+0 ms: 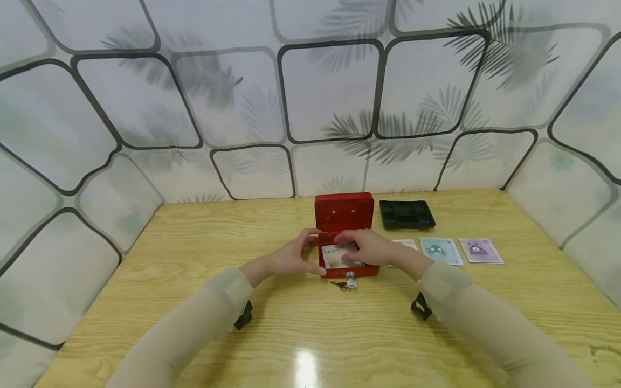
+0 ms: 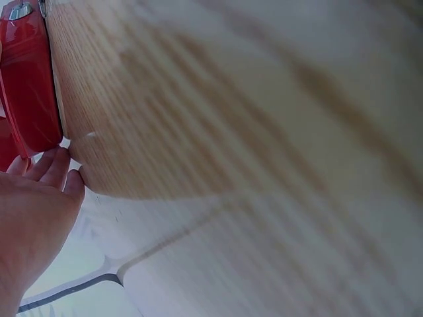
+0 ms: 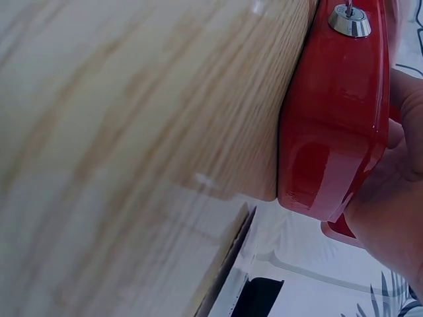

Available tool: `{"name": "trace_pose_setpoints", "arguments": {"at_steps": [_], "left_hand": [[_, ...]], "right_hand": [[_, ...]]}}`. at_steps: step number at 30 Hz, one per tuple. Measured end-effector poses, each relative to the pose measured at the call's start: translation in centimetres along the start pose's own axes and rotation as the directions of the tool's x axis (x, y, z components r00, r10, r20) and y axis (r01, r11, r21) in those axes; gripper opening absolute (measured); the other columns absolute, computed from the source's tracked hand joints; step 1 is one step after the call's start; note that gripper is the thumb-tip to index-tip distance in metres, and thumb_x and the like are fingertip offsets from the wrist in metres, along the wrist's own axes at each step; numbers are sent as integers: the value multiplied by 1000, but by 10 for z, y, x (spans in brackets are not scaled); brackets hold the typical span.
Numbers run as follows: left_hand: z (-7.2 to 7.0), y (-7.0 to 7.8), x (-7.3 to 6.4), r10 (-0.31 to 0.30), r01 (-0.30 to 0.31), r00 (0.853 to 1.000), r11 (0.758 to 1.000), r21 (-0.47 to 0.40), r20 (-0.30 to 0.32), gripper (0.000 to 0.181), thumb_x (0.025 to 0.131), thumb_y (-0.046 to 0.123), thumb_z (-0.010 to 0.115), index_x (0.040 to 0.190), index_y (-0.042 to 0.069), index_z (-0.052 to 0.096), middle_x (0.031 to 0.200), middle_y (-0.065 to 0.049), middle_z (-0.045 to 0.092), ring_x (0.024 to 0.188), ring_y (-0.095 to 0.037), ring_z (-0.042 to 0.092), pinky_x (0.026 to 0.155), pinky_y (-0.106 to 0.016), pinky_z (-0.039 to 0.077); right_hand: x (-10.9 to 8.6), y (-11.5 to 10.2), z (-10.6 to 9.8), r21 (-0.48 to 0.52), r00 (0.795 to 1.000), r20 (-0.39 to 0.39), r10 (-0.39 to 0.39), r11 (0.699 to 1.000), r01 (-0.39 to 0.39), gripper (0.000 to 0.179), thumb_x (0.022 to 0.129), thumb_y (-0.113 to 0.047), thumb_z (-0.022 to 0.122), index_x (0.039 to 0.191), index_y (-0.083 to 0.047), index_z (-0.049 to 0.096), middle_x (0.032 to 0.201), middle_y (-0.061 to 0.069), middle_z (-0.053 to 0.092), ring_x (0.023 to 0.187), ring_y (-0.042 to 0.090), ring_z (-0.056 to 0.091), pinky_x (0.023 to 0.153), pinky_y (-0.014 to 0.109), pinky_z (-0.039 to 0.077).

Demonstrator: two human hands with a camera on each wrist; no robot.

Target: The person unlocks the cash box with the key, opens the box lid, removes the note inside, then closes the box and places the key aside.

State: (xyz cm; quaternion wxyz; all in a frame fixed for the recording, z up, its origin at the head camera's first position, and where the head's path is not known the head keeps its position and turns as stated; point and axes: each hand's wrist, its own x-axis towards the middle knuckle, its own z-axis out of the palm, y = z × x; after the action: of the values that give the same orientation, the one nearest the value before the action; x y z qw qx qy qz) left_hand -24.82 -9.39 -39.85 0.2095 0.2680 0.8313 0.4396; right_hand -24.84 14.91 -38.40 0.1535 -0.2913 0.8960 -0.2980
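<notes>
A red cash box [image 1: 344,209] stands on the table with its lid raised. Cream and orange printed paper [image 1: 335,257], resembling a play banknote, lies inside. My left hand [image 1: 294,254] holds the box's left side, thumb at the front corner and fingers near the back one. In the left wrist view its fingertips [image 2: 56,160] meet the box's end. My right hand [image 1: 371,247] reaches over the right rim, its thumb above the paper; I cannot tell whether it pinches it. A silver lock [image 3: 350,21] with a key is on the box's front.
A black compartment tray [image 1: 406,214] sits behind and right of the box. To the right lie a teal printed stack [image 1: 440,251], a purple one [image 1: 481,251] and a pinkish one [image 1: 405,244] partly behind my right hand. Keys [image 1: 339,284] hang at the box's front. A patterned backdrop [image 1: 330,91] surrounds the table.
</notes>
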Motion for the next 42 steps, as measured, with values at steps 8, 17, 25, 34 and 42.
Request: {"name": "trace_pose_setpoints", "arguments": {"at_steps": [8, 17, 25, 34, 42], "left_hand": [[0, -1, 0, 21, -21, 1000, 1000, -14, 2, 81, 83, 18, 79, 144, 10, 25, 147, -17, 39, 138, -29, 33, 114, -47, 19], [0, -3, 2, 9, -9, 1000, 1000, -14, 3, 82, 83, 19, 80, 143, 12, 26, 148, -16, 39, 138, -29, 33, 114, -47, 18], [0, -1, 1, -8, 8, 1000, 1000, -8, 2, 82, 82, 21, 80, 143, 14, 26, 148, -15, 38, 138, -27, 33, 114, -47, 18], [0, -3, 2, 0, 0, 1000, 1000, -11, 3, 83, 82, 21, 80, 144, 13, 25, 149, -15, 37, 138, -27, 32, 114, -47, 18], [0, -2, 2, 3, -3, 1000, 1000, -21, 7, 84, 82, 20, 80, 144, 11, 25, 149, -16, 37, 139, -29, 32, 114, -47, 19]], "right_hand": [[0, -1, 0, -27, 1000, -2, 12, 1000, -12, 42, 91, -16, 70, 129, -5, 58, 126, 7, 62, 117, 24, 56, 98, 42, 45], [0, -1, -1, -44, 1000, -27, 7, 999, -8, 39, 91, -14, 70, 127, -3, 59, 122, 9, 63, 114, 26, 57, 97, 43, 45], [-1, 1, -2, -27, 996, -85, -13, 1000, 10, 35, 88, -8, 72, 122, -4, 62, 111, 5, 64, 104, 24, 59, 91, 41, 49], [-1, 2, -3, 0, 994, -105, -11, 1000, 11, 29, 91, -5, 67, 120, -3, 63, 107, 5, 65, 99, 21, 61, 86, 38, 51], [0, 3, -1, -56, 991, -127, -43, 998, 36, 20, 93, -4, 64, 112, -6, 68, 105, 3, 68, 98, 21, 62, 87, 41, 50]]}}
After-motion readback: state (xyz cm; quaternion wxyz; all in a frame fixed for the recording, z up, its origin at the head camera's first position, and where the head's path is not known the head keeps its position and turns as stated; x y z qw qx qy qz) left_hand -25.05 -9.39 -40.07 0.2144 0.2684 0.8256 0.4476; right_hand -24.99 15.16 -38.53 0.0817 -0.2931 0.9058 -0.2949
